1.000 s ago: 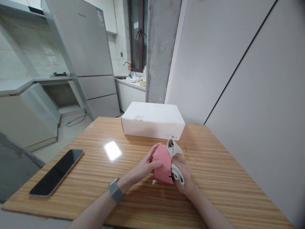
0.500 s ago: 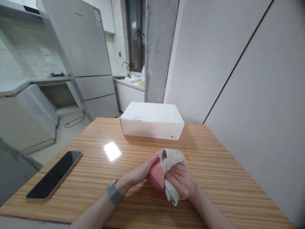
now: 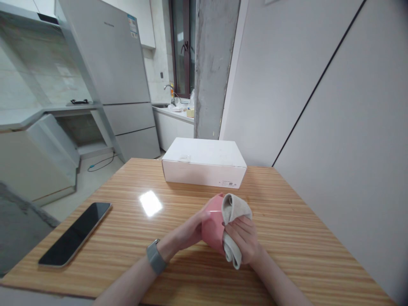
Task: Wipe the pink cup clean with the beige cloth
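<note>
A pink rounded object (image 3: 213, 227), much like a small bowl or cup, is held just above the wooden table (image 3: 134, 238). My left hand (image 3: 188, 231) grips its left side, fingers curled round it; a grey watch sits on that wrist. My right hand (image 3: 245, 240) presses a beige cloth (image 3: 231, 221) against the pink object's right side and top, fingers closed over the cloth. The cloth's lower end hangs below my palm. Most of the pink object's right half is hidden by the cloth.
A white closed box (image 3: 204, 168) lies at the table's far edge. A black phone (image 3: 75, 238) rests face up near the left edge. A grey wall runs along the right; a fridge (image 3: 110, 76) and kitchen counter stand behind.
My right hand with the cloth slid from the object's right side over its top, then back a little to the right. My left hand kept its hold throughout.
</note>
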Demonstrator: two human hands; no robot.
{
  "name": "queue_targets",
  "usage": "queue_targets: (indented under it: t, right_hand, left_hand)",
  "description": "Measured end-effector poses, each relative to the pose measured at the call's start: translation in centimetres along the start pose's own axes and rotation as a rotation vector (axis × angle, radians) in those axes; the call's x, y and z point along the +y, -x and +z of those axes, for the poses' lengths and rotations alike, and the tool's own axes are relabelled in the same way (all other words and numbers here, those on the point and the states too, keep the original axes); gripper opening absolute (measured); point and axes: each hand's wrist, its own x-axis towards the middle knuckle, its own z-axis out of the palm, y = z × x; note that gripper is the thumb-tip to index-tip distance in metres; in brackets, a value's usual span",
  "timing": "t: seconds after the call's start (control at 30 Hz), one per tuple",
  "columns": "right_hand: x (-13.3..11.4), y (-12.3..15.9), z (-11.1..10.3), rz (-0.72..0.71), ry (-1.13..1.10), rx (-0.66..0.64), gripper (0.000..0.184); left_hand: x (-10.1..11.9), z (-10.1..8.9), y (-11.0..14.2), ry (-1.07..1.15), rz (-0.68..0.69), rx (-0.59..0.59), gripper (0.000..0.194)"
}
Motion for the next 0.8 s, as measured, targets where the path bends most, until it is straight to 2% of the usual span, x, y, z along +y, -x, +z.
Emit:
queue_targets:
  t: [0.17,0.23,0.3,0.37,0.4,0.5,0.57,0.63,0.7,0.8]
  right_hand:
    - [-0.2,0.0,-0.1,-0.084,-0.058,-0.077,0.035]
    - [0.2,0.3,0.0,-0.072,-0.069,-0.085,0.037]
    - [0.9,0.8,0.2,-0.002,-0.091,-0.097,0.044]
    - [1.3,1.1,0.6,0.162,-0.165,-0.09,0.052]
    - [1.4,1.1,0.9,0.279,-0.228,-0.072,0.053]
    - [1.0,1.0,1.9,0.753,-0.512,0.054,0.043]
    - [0.5,0.8,2.7,1.109,-0.733,0.162,0.038]
    - [0.2,0.7,3.3,1.374,-0.893,0.288,0.039]
    - [0.2,0.7,3.8,1.49,-0.967,0.404,0.042]
    - [0.5,1.0,4.1,1.518,-1.016,0.477,0.043]
  left_hand:
    - [-0.2,-0.6,0.2,0.02,-0.068,0.089,0.056]
    - [-0.2,-0.7,0.1,0.033,-0.057,0.122,0.055]
    - [-0.1,-0.9,0.0,0.098,-0.034,0.187,0.051]
    - [0.1,-1.1,-0.2,0.189,-0.072,0.207,0.056]
    - [0.3,-1.2,-0.2,0.226,-0.129,0.177,0.064]
    - [0.7,-1.6,-0.3,0.271,-0.317,0.047,0.088]
    - [0.8,-1.7,-0.3,0.254,-0.322,0.037,0.091]
    - [0.7,-1.7,-0.3,0.224,-0.255,0.081,0.082]
    - [0.4,-1.6,-0.4,0.192,-0.178,0.129,0.068]
    - [0.0,-1.4,-0.6,0.144,-0.076,0.177,0.055]
